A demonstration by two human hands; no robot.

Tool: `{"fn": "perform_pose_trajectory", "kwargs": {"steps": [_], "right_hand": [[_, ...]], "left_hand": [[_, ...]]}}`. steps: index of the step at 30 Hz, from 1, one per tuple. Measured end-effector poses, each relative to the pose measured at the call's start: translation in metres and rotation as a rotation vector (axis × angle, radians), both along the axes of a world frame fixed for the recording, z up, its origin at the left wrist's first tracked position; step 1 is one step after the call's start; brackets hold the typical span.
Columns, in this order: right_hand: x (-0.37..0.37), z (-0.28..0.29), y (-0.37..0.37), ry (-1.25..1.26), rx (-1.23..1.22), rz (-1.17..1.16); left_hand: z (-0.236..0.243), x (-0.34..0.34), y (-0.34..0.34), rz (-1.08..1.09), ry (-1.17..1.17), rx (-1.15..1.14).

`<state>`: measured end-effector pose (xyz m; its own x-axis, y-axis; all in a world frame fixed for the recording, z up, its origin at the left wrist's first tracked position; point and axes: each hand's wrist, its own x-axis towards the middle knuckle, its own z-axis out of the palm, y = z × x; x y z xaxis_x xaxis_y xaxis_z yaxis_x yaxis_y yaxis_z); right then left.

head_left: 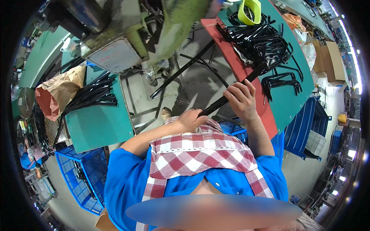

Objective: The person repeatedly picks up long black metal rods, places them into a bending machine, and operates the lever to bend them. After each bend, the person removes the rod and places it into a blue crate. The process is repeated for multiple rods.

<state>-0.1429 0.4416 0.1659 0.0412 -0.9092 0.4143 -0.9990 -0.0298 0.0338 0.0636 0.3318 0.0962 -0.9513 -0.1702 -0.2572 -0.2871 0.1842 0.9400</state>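
Note:
A straight black bar (219,104) slants across in front of my apron, its far end up toward the right. My left hand (190,120) is closed round its lower end. Farther up, my right hand (243,101) grips the same bar, fingers wrapped over it. Beyond my right hand lies a heap of shiny black bent rods (258,40). Several black U-shaped handles (283,84) lie nearer on that side. Some of the bar's underside is hidden by my fingers.
A green machine (177,27) stands ahead. The right green table (296,102) has a red strip (266,115) along its edge and a yellow-green container (249,11). Black tubes (96,90) in brown paper (61,90) lie on the left table (100,127). A blue crate (83,181) stands below.

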Motion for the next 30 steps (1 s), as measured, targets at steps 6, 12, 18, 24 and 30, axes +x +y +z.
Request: {"fn": "perform_pose_trajectory", "kwargs": {"steps": [6,12,18,24,30], "right_hand": [[0.027,-0.019,0.003,-0.128,-0.022,0.073],[0.079,-0.046,0.066,-0.322,0.252,-0.016],[0.129,-0.030,0.141,-0.580,0.696,-0.389],[0.163,0.098,0.203,-0.543,0.579,-0.879],[0.231,0.164,0.331,-0.281,0.119,-1.691]], "left_hand": [[0.005,0.038,-0.024,-0.128,-0.134,-0.007],[0.008,0.048,-0.019,-0.526,-0.383,-0.023],[0.010,0.012,0.004,-0.911,-0.102,-0.199],[0.066,-0.032,0.043,-0.955,0.464,-0.282],[0.061,-0.053,0.049,-0.619,0.928,-0.018]]}}
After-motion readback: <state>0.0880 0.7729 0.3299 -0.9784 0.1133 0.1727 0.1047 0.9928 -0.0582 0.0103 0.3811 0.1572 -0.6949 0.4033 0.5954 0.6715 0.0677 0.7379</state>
